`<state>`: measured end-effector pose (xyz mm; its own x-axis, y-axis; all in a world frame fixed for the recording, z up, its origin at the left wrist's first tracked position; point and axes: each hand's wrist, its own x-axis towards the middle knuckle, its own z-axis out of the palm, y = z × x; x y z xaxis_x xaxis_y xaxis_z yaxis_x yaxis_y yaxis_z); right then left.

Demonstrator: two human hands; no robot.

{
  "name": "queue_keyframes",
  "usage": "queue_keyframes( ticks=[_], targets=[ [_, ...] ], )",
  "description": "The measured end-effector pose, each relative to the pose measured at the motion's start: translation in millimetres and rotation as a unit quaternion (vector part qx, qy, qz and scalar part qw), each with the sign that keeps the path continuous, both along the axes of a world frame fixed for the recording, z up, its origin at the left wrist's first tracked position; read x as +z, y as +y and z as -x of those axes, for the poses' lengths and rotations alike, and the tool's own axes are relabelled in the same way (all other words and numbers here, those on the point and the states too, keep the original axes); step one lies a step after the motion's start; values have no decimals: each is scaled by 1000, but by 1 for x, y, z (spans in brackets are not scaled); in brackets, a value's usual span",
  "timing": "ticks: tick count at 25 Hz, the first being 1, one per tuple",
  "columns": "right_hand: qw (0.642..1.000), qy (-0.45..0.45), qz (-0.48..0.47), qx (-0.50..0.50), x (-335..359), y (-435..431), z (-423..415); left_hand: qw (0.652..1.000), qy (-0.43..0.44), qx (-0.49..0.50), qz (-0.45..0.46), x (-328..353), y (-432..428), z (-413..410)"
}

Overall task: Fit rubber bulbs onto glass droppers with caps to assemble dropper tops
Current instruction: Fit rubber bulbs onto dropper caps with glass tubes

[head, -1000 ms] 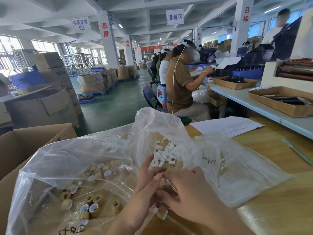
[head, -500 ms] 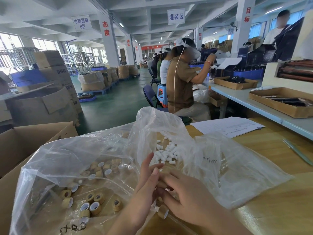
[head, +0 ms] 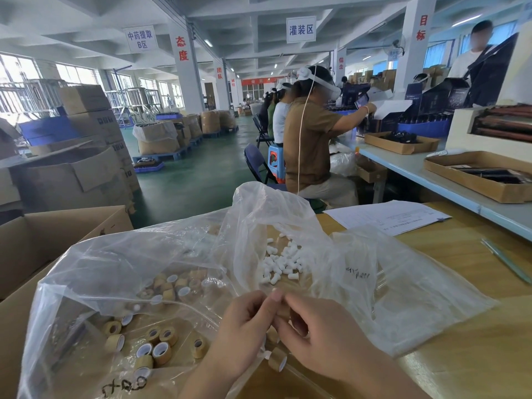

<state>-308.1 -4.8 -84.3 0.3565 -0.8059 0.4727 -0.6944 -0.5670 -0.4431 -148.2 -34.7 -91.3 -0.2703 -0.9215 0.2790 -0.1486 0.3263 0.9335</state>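
Pinching a small tan cylindrical cap (head: 284,313) with left hand (head: 244,329) and right hand (head: 325,338) together. Curled left fingers (head: 257,305), outstretched a moment ago.

A: Hanging signs, entries?

B: White sign (head: 140,38) at 11 o'clock, blue print: "中药提取 B区". Second sign (head: 301,29) at 12 o'clock: "灌装区".

A: Pillars?

B: All red characters. Left pillar (head: 182,48), 11 o'clock: "态度". Far pillar (head: 220,73), 12 o'clock: "团队". Middle pillar (head: 341,63), 1 o'clock: "信念". Right pillar (head: 421,27), 1 o'clock: "目标".

A: Bench?

B: Black marker scrawl on the bag of caps (head: 95,269), 7 o'clock: illegible. Paper sheet (head: 385,216), 2 o'clock: print too small.
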Motion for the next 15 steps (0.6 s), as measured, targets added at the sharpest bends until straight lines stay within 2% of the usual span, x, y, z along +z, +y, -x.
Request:
queue_keyframes(
  ticks=[8,15],
  targets=[
    [1000,-23,-6,13,-1,-3,5,998,-28,-48,-21,8,3,-1],
    [994,-78,-44,57,-1,-6,3,997,12,-59,-57,3,4,0]
  ],
)
